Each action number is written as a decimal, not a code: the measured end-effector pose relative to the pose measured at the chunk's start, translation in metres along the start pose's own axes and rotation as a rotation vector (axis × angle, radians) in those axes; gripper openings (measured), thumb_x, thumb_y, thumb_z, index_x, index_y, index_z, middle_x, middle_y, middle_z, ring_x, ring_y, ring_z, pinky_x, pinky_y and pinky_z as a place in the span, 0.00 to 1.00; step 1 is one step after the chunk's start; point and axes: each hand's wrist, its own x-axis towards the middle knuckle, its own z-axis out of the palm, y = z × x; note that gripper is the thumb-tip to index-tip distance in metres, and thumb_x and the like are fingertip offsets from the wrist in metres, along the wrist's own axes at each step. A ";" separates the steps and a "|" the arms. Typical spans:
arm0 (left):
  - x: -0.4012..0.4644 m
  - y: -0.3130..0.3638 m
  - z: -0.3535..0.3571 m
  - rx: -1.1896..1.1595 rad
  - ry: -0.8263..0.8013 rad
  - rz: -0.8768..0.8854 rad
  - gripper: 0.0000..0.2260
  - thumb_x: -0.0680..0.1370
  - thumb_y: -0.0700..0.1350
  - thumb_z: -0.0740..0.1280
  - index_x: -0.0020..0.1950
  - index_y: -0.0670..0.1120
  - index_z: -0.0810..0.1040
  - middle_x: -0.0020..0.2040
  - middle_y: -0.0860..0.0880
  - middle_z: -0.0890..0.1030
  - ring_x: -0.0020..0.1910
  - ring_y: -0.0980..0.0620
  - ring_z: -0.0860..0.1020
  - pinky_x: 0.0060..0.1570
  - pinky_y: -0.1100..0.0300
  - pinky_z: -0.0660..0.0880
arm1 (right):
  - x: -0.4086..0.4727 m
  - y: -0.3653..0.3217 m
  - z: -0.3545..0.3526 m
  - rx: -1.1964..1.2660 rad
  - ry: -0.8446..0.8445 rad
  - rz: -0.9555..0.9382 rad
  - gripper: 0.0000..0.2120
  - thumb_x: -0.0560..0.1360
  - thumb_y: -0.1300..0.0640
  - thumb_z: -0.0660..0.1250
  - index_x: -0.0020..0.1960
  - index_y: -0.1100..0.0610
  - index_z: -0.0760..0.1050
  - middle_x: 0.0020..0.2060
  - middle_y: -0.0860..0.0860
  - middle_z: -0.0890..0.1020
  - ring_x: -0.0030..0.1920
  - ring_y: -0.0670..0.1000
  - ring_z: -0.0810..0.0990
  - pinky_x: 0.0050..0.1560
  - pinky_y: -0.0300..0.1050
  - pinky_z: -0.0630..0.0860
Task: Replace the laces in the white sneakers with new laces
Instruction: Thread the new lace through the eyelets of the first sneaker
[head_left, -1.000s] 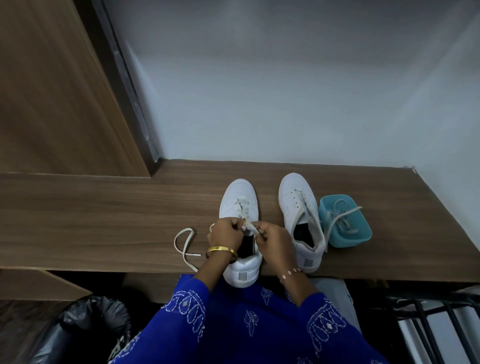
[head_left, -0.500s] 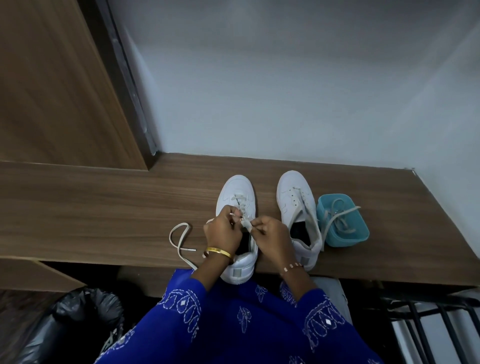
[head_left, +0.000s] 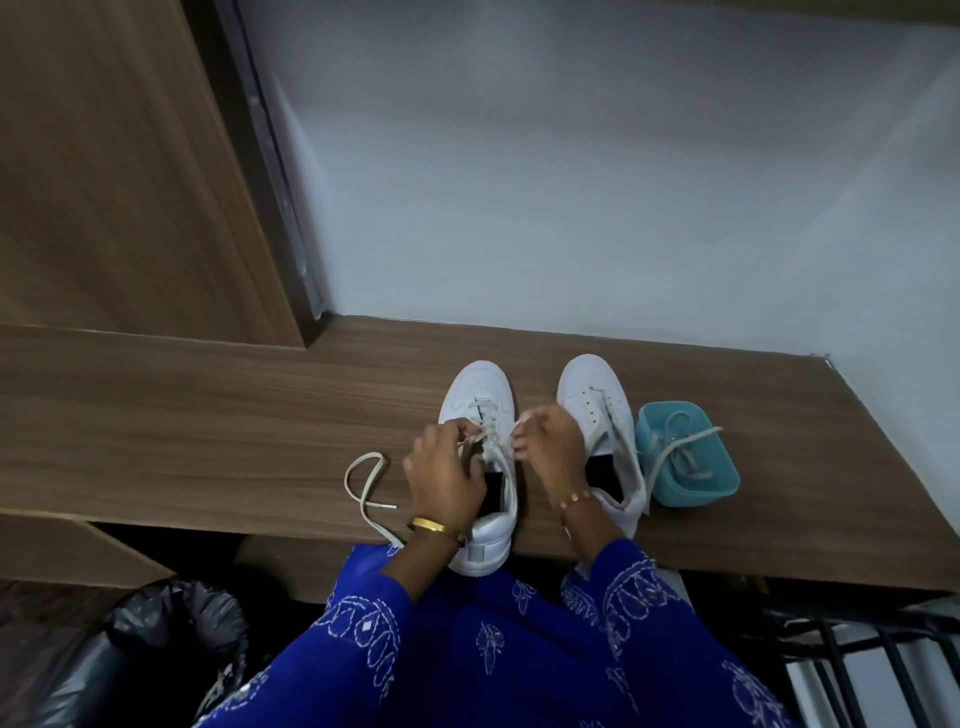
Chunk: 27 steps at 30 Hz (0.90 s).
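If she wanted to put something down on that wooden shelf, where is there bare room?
Bare wood stretches left of the loose lace toward the cabinet, and behind the sneakers along the wall. It is crowded around both hands and the blue tub.

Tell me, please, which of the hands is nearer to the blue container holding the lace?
The right. The right hand works between the two sneakers, with only the right sneaker separating it from the blue container; the left hand is farther, beyond the left sneaker.

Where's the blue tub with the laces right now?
In the head view the blue tub sits on the wooden shelf, at the right end of the row, just right of the right-hand sneaker, with laces spilling over its rim.
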 end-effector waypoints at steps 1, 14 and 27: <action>0.000 -0.002 -0.001 0.034 0.001 -0.014 0.13 0.70 0.38 0.68 0.55 0.45 0.75 0.54 0.46 0.75 0.56 0.46 0.71 0.52 0.53 0.63 | 0.004 -0.008 -0.007 0.170 0.039 0.056 0.08 0.79 0.63 0.55 0.46 0.61 0.72 0.41 0.58 0.82 0.37 0.53 0.80 0.39 0.46 0.78; -0.001 -0.007 -0.010 0.125 -0.134 -0.187 0.24 0.69 0.43 0.69 0.64 0.47 0.69 0.60 0.45 0.70 0.61 0.44 0.69 0.56 0.50 0.67 | 0.005 -0.041 -0.033 -0.163 -0.193 -0.107 0.07 0.77 0.56 0.64 0.52 0.56 0.77 0.39 0.44 0.76 0.30 0.39 0.70 0.29 0.30 0.66; 0.003 -0.016 -0.005 -0.008 -0.246 -0.250 0.22 0.69 0.41 0.68 0.63 0.48 0.70 0.58 0.49 0.77 0.59 0.47 0.74 0.59 0.50 0.70 | 0.006 -0.048 -0.037 -0.020 0.192 -0.139 0.13 0.79 0.60 0.59 0.36 0.61 0.70 0.28 0.49 0.69 0.27 0.41 0.67 0.34 0.36 0.65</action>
